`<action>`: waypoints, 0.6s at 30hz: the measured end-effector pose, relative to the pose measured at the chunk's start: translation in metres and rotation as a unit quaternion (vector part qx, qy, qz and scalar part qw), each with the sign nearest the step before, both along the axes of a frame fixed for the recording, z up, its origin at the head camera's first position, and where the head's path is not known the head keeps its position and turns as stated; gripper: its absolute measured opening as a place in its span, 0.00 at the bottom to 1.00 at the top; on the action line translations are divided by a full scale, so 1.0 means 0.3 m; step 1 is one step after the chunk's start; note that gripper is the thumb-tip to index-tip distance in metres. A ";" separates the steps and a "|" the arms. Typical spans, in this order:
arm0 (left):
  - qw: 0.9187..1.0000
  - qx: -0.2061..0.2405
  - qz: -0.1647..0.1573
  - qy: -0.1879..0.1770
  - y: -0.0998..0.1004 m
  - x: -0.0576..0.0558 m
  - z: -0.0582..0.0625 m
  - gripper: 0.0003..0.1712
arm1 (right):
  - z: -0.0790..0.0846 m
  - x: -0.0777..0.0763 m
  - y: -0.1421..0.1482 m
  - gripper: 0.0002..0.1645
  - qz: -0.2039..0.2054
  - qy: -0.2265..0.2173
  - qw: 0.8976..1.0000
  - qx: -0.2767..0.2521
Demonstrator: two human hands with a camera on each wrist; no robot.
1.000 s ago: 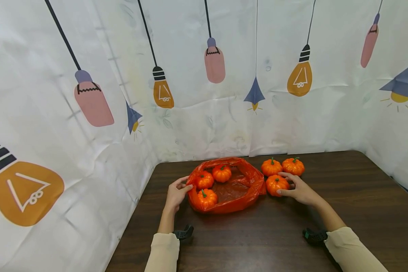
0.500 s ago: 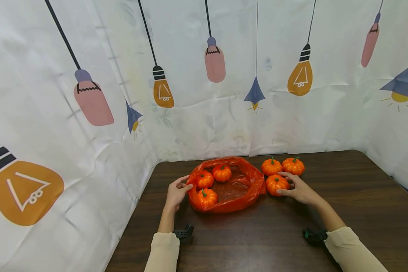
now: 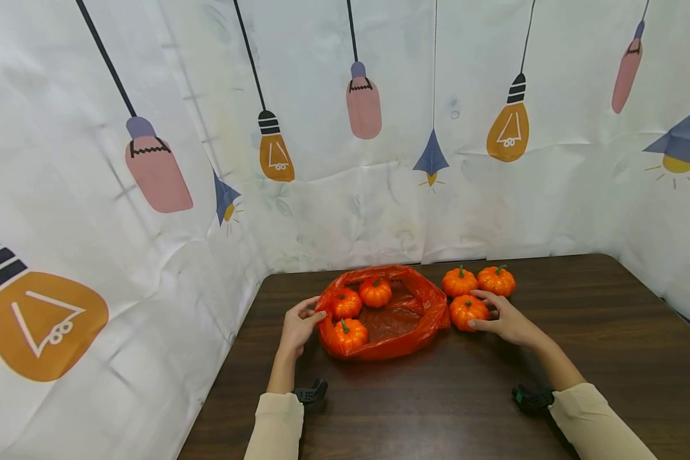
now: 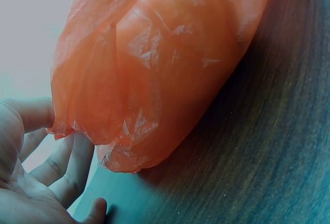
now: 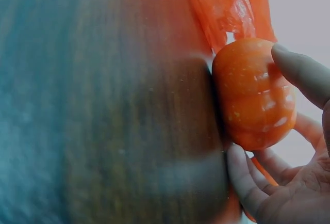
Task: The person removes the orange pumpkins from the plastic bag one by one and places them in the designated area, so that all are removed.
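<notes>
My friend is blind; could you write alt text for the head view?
A person's right hand grips a ribbed orange pumpkin beside an open red plastic bag containing three more; the left hand holds its rim. Two others sit behind.

Left sleeve (image 3: 275, 428): pale cream cloth, plain, softly creased, its cuff ending on the forearm
Right sleeve (image 3: 598, 421): the same pale cream, lightly wrinkled, its cuff also stopping short of the hand
Left forearm device (image 3: 310, 393): black, curved, with an upturned tip and a surface dotted with small marks, sitting beside the cuff
Right forearm device (image 3: 533, 400): black, similarly dotted, with a small green patch near its tip
Left hand (image 3: 297, 329): bare
Right hand (image 3: 510, 322): bare
</notes>
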State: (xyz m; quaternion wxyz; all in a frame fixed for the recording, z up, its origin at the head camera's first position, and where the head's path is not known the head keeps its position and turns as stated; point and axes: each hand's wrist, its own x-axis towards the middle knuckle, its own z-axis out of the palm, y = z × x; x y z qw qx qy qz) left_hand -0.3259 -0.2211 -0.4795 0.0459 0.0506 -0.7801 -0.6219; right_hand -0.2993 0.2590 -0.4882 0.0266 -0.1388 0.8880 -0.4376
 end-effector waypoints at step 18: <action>1.000 -0.002 -0.001 0.001 0.004 0.003 0.002 0.23 | 0.150 0.053 -0.014 0.45 -0.023 0.044 0.999 -0.013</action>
